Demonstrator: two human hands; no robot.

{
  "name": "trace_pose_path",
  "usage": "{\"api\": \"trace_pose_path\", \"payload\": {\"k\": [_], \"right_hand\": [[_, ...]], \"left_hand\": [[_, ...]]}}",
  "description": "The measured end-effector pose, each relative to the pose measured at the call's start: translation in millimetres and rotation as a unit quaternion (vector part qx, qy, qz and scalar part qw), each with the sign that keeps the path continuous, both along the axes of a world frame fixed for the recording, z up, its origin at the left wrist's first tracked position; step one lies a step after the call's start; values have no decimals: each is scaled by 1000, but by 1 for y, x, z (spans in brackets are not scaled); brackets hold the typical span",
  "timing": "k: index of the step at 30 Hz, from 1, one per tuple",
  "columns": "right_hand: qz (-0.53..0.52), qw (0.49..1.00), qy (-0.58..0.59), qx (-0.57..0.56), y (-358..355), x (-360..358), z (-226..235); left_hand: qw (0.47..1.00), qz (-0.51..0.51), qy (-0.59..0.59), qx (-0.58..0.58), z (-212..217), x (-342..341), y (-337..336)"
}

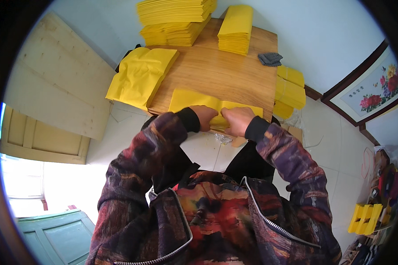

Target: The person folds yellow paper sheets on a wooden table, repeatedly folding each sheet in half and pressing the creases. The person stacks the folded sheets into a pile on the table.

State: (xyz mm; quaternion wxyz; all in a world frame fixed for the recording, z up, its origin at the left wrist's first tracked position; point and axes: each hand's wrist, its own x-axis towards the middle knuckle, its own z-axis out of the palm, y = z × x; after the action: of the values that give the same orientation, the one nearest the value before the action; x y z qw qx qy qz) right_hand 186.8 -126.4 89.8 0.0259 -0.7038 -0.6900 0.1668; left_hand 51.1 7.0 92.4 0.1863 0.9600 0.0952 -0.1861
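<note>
Head view: both bare hands worked close together at the near edge of a wooden surface (208, 66), over a low pile of yellow sheets (188, 98) that lay crosswise, with a raised fold between the two hands. The left hand (203, 117) was curled over the near part of the pile, knuckles up; its fingertips were hidden, so whether they pinched the paper could not be told. The right hand (239, 120) faced it, just beside, its thumb on the paper near the fold and its fingers bent narrowly around the near edge, holding the sheets there. Dark cuffs and patterned sleeves (137, 148) led down from both wrists

On the left part of the surface lay a wider, creased yellow batch (139, 75), well apart from the hands. Behind it, at the far left, rose a tall yellow stack (174, 13), and to the right of that stood a narrower yellow stack (235, 26). A crumpled grey cloth (269, 58) lay near the right edge, and yellow bundles (289, 90) sat just beyond that edge. Clear plastic (223, 138) showed below the near edge. A framed flower picture (376, 88) stood at the right, and a pale wooden panel (57, 75) leaned at the left
</note>
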Motion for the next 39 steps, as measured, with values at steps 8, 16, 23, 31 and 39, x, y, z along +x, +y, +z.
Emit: {"api": "trace_pose_path", "payload": {"k": [8,16,23,31,39], "right_hand": [[-12,964,247,-96,9,0,29],[-23,996,-66,64,-3,-21,40],[35,970,237,-49,7,-7,35],[4,989,126,-77,3,-19,51],[8,992,-83,97,-8,-23,21]], "left_hand": [[990,5,-93,101,24,-11,-7],[992,-34,3,-123,44,-11,14],[992,-5,-71,101,43,-19,-23],[999,-41,-24,24,48,-27,3],[994,-18,40,-101,37,-36,15]]}}
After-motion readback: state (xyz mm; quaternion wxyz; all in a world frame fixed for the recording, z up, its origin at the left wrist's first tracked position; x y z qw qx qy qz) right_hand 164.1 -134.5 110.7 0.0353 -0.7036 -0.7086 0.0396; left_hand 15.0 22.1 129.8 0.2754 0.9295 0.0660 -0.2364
